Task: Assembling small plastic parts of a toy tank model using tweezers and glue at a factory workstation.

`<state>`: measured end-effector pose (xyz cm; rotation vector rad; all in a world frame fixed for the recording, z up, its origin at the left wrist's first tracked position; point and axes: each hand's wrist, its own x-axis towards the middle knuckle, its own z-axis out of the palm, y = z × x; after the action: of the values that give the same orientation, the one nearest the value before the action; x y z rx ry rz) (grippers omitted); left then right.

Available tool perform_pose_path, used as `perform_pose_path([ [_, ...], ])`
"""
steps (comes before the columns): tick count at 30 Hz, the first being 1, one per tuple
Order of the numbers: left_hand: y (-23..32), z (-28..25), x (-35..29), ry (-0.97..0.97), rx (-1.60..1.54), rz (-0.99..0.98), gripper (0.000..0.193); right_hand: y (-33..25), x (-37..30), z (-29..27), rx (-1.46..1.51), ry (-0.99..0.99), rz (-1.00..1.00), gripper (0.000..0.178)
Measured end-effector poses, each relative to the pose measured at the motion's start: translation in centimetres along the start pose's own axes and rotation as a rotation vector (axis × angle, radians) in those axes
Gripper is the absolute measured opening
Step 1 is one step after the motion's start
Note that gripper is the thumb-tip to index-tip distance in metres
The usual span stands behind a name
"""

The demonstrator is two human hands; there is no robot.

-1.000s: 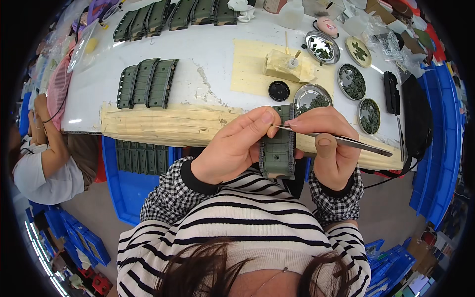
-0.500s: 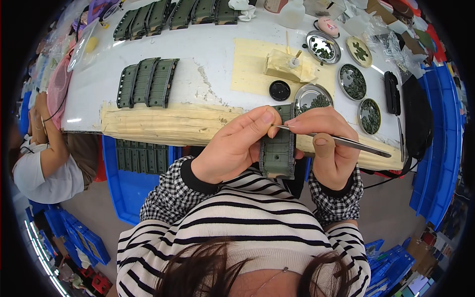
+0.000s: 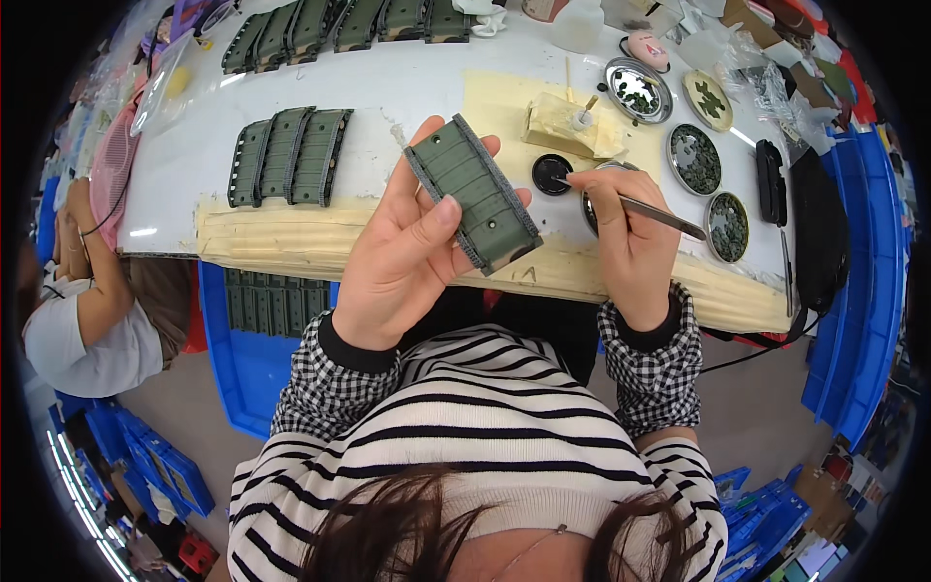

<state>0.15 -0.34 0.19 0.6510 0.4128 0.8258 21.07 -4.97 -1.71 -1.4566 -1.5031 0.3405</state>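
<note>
My left hand holds a green curved, ribbed panel with grey textured edges, tilted above the table's front edge, its thumb lying on the face. In my right hand is a pair of metal tweezers, gripped between thumb and fingers. The tweezers' tip reaches to a small round black dish. Whether anything sits in the tip is too small to tell. Partly behind the right hand lies a metal dish, mostly hidden.
Three similar panels lie at left, more at the back. Round dishes of small green pieces stand at right, beside a wrapped block. A blue crate sits below the table. Another person's arm is at far left.
The left hand has raised the panel up and left and tilted it. My right hand has moved away from the panel, carrying the tweezers to the black dish.
</note>
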Motion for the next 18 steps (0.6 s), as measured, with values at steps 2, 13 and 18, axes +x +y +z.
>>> perform_pose_path([
  [2,-0.3,-0.5,0.0,0.004,-0.028,0.009,0.066,0.1,0.3,0.2,-0.040,0.003,-0.035,0.012],
  [13,-0.5,-0.7,0.3,0.130,-0.067,0.053,0.050,0.3,0.3,0.2,-0.054,-0.024,-0.034,0.011],
  [18,-1.0,-0.6,0.3,0.197,-0.136,0.083,0.045,-1.9,-0.3,-1.0,0.242,0.034,-0.001,0.019],
])
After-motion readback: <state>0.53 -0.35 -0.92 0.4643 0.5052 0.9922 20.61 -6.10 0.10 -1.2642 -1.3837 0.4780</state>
